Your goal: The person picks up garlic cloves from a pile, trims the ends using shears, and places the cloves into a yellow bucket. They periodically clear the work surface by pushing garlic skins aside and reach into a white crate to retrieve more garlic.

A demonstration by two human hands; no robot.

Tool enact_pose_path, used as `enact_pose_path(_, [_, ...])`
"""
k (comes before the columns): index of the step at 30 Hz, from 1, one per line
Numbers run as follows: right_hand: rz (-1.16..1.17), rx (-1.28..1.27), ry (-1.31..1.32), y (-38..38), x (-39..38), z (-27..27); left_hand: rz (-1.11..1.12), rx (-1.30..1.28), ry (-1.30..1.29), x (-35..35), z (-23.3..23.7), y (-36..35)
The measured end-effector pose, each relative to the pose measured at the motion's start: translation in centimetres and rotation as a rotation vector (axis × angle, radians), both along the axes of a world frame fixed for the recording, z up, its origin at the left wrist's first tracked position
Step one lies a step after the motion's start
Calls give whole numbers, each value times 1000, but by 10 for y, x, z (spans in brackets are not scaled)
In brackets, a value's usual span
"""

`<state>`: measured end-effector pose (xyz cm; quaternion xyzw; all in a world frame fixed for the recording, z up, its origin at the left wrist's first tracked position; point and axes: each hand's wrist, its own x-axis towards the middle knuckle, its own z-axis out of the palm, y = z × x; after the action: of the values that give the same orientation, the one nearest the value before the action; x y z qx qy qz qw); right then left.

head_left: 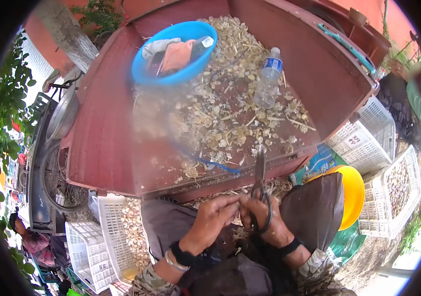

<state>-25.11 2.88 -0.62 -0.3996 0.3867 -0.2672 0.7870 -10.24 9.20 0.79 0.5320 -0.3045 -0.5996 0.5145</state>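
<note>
In my right hand is a pair of dark metal scissors, blades pointing away from me and the handle loops around my fingers. My left hand is closed in a pinch, its fingertips meeting those of the right hand above my lap. Whatever lies between the left fingertips is too small or hidden to make out. Just beyond both hands stands the near edge of a red metal cart bed, strewn with dry stalks and papery scraps that look like garlic trimmings.
A blue basin with cloths and a clear plastic bottle are in the cart. White crates of pale bulbs stand at both sides. A yellow bucket is by my right knee. People sit at far left and far right.
</note>
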Motion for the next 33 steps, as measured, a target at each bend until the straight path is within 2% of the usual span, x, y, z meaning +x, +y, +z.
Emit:
enact_pose_path(1, [36, -12, 3, 10, 0, 2, 67, 78, 90, 5, 1, 21])
enact_pose_path(3, [24, 35, 45, 25, -1, 2, 258, -8, 89, 34, 6, 70])
enact_pose_path(5, [-66, 64, 53, 28, -1, 3, 543, -7, -19, 85, 14, 121])
enact_pose_path(6, [-108, 74, 55, 26, 0, 3, 683, 3, -182, 116, 9, 154])
enact_pose_path(8, [-60, -213, 26, 0, 11, 5, 882, -14, -690, 161, -3, 213])
enact_pose_path(9, [-33, -334, 22, -17, 27, 34, 868, -16, -1030, 188, -21, 240])
enact_pose_path(10, [32, -456, -132, -42, 40, 66, 857, 18, -1458, 217, -43, 265])
enact_pose_path(11, [61, -630, -176, -66, 55, 92, 803, 70, -1887, 229, -56, 286])
enact_pose_path(13, [-23, -1268, -17, -113, 81, 130, 887, 193, -1207, 207, -36, 278])
enact_pose_path(14, [-73, -1401, 19, -128, 89, 138, 903, 226, -868, 196, -21, 261])
enact_pose_path(15, [-83, -1331, -21, -131, 90, 137, 925, 111, -817, 178, -14, 240])
enact_pose_path(16, [-85, -1262, -59, -135, 88, 133, 843, 48, -831, 167, -10, 221])
enact_pose_path(18, [-65, -882, -50, -114, 85, 127, 708, -58, -846, 148, 0, 181])
enact_pose_path(20, [-24, -570, -49, -91, 76, 98, 594, -151, -825, 145, 8, 134])
enact_pose_path(21, [-54, -539, 15, -80, 71, 86, 537, -191, -803, 151, 7, 108])
enact_pose_path(22, [14, -555, 126, -79, 62, 71, 490, -187, -933, 159, 9, 79])
enact_pose_path(25, [15, -514, 224, -82, 54, 44, 440, -258, -1215, 198, 9, -23])
enact_pose_path(27, [-77, -463, 175, -87, 56, 39, 512, -248, -1434, 241, -6, -96])
enact_pose_path(28, [-75, -468, 170, -93, 54, 33, 504, -284, -1722, 275, -25, -129])
enact_pose_path(30, [-93, -380, 132, -100, 48, 18, 462, -303, -1769, 318, -33, -178])
enact_pose_path(33, [-113, -211, 128, -103, 41, 5, 225, -454, -1168, 327, -11, -207])
